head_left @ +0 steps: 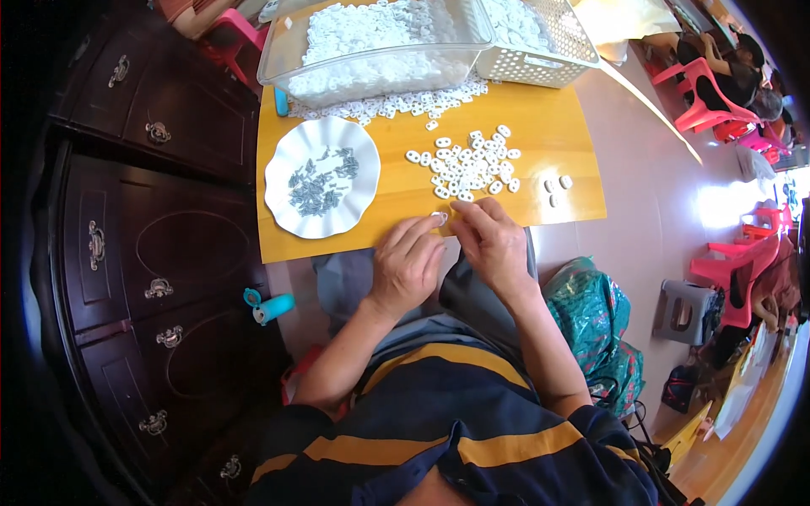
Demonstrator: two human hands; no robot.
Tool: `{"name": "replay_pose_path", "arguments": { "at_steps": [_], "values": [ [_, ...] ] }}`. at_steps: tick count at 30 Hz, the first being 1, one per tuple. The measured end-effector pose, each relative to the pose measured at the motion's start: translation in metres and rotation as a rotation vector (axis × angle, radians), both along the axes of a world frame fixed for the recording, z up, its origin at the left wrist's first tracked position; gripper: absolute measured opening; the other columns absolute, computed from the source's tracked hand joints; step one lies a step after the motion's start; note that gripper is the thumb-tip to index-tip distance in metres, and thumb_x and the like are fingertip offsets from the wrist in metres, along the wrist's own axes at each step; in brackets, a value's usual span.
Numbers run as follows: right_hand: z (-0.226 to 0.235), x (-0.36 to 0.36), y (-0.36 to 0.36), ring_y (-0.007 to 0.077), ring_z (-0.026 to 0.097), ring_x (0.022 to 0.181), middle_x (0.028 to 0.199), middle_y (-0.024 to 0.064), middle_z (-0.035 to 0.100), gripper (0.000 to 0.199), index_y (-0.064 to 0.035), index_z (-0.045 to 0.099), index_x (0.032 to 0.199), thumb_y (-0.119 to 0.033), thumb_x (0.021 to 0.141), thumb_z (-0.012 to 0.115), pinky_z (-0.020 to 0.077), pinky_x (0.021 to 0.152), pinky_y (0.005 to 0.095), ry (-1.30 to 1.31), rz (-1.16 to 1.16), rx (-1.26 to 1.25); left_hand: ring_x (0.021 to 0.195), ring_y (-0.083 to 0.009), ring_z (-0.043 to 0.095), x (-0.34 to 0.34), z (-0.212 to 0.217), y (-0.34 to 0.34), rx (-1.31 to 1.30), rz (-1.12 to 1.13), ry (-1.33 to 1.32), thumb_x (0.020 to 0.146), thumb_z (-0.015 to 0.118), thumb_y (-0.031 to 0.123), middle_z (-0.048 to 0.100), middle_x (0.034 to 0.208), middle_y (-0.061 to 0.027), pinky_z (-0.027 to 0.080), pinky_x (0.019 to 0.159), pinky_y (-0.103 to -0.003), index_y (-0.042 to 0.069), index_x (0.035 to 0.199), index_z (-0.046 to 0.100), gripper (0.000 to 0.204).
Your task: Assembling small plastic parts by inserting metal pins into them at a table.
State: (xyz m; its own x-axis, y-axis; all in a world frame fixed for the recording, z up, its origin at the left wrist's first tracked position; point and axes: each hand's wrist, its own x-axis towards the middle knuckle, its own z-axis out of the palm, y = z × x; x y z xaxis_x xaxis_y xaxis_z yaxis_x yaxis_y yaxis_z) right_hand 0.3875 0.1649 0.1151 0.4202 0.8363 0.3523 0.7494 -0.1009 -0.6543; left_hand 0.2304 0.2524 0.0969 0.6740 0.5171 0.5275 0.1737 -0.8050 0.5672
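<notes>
Small white oval plastic ring piece [440,217], pinched at the fingertips of the left hand [407,263], sits right at the near edge of the yellow wooden tabletop [557,126]. Left hand's fingers are curled together, thumb and forefinger closed on the piece. Right hand [492,240] is just beside it, fingers bunched and tips pointing toward the left hand; whether it pinches something small of its own, cannot tell, too tiny to see. Both hands nearly touch at the fingertips, over the table edge.

Key relation: the loose pile of white oval plastic pieces [469,167] lies straight ahead of the hands, away from the body, slightly to the right side. Right hand is the nearer one to it. A few stray pieces [556,187] lie further right, near the table's right edge. The white scalloped plate with small dark metal bits [321,175] lies forward and left, nearer the left hand.

Held piece's long axis looks roughly left-right, but it is small and partly hidden by the fingers.

Further back: clear plastic tub full of white pieces [371,42], white plastic mesh basket [540,38] beside it on the right, touching or nearly. A turquoise plastic bottle [270,306] lies below the table on the left.
</notes>
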Motion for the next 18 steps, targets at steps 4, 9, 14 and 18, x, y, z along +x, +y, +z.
{"name": "replay_pose_path", "arguments": {
  "at_steps": [4, 9, 14, 18],
  "values": [
    [0.005, 0.001, 0.006, 0.0315, 0.069, 0.076, 0.089, 0.0106, 0.067, 0.019, -0.0105, 0.075, 0.109, -0.011, 0.090, 0.076, 0.0554, 0.066, 0.0402, -0.033, 0.080, -0.068, 0.107, -0.0350, 0.069, -0.003, -0.001, 0.001, -0.011, -0.023, -0.031, 0.085, 0.071, 0.001, 0.073, 0.116, -0.0150, 0.054, 0.095, -0.045, 0.002, 0.095, 0.066, 0.011],
    [0.004, -0.001, 0.010, 0.0336, 0.069, 0.078, 0.090, 0.0109, 0.068, 0.013, -0.0097, 0.075, 0.103, -0.012, 0.090, 0.075, 0.0552, 0.067, 0.0418, -0.019, 0.086, -0.106, 0.109, -0.0355, 0.068, -0.006, -0.006, 0.002, -0.022, -0.030, -0.040, 0.085, 0.071, 0.001, 0.072, 0.116, -0.0154, 0.053, 0.097, -0.045, 0.001, 0.095, 0.066, 0.010],
    [0.004, 0.000, 0.015, 0.0346, 0.070, 0.078, 0.090, 0.0122, 0.069, 0.009, -0.0070, 0.073, 0.096, -0.013, 0.089, 0.074, 0.0555, 0.068, 0.0435, 0.030, 0.072, -0.153, 0.110, -0.0381, 0.068, -0.007, -0.005, 0.001, -0.043, -0.029, -0.039, 0.087, 0.072, 0.002, 0.073, 0.117, -0.0175, 0.053, 0.100, -0.046, 0.000, 0.095, 0.066, 0.010],
    [0.003, 0.000, 0.019, 0.0345, 0.071, 0.077, 0.087, 0.0135, 0.070, 0.009, -0.0063, 0.072, 0.090, -0.015, 0.086, 0.073, 0.0568, 0.068, 0.0444, 0.068, 0.034, -0.212, 0.111, -0.0380, 0.068, -0.008, -0.006, 0.001, -0.031, -0.026, -0.030, 0.087, 0.072, 0.002, 0.073, 0.119, -0.0170, 0.053, 0.101, -0.046, 0.001, 0.096, 0.066, 0.011]
  ]
}}
